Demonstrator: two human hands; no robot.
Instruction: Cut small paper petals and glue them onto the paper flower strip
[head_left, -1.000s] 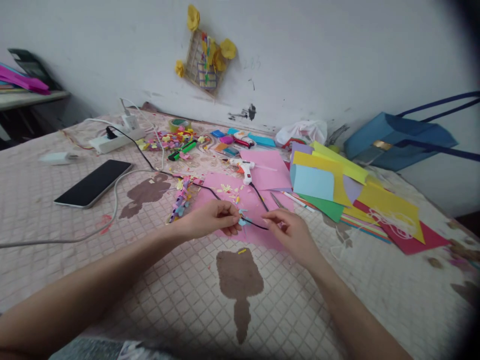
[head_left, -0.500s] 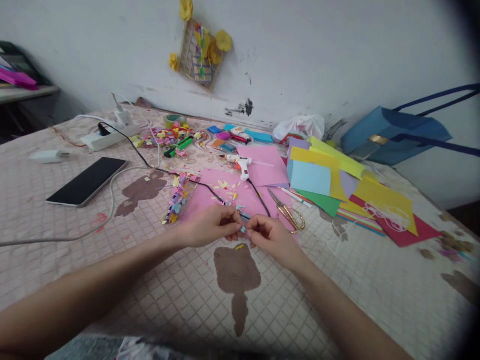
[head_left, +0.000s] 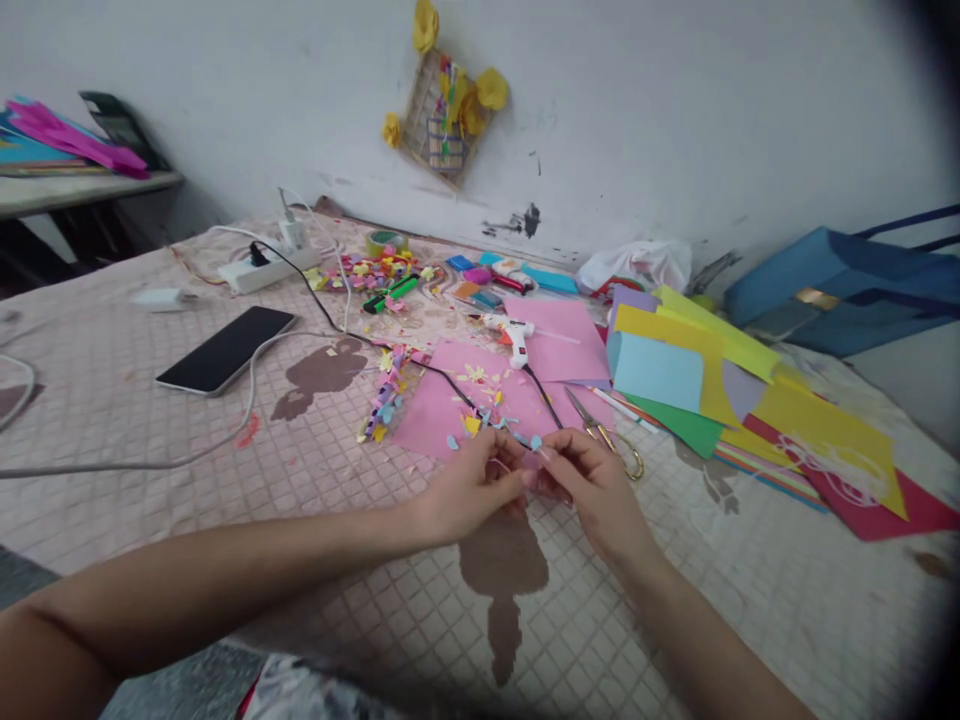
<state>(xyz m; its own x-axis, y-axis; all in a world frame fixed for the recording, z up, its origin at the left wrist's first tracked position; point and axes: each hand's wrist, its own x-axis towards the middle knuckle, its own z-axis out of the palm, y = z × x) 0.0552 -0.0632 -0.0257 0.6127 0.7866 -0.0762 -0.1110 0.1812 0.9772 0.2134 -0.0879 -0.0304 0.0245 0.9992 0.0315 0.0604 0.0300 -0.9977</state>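
Note:
Both hands meet just in front of a pink paper sheet (head_left: 427, 415). My left hand (head_left: 480, 485) is closed in a pinch, its fingertips near a small pinkish bit too small to name. My right hand (head_left: 592, 480) pinches beside it, with a small light blue paper piece (head_left: 535, 442) at its fingertips. Small paper cutouts and a yellow piece (head_left: 472, 425) lie on the pink sheet behind the fingers. Gold-handled scissors (head_left: 619, 448) rest right behind my right hand. A white glue gun (head_left: 517, 338) lies farther back.
A phone (head_left: 226, 350), a power strip (head_left: 266, 268) and cables occupy the left side. Coloured paper (head_left: 660, 372) and white string (head_left: 832, 468) lie on the right. A garland of paper cutouts (head_left: 386, 395) is left of the pink sheet; a blue bag (head_left: 840, 290) stands at the back right.
The view has shifted left, so the table items appear farther right. The hands sit lower and farther right in the picture, and the light blue piece is now at my right fingertips.

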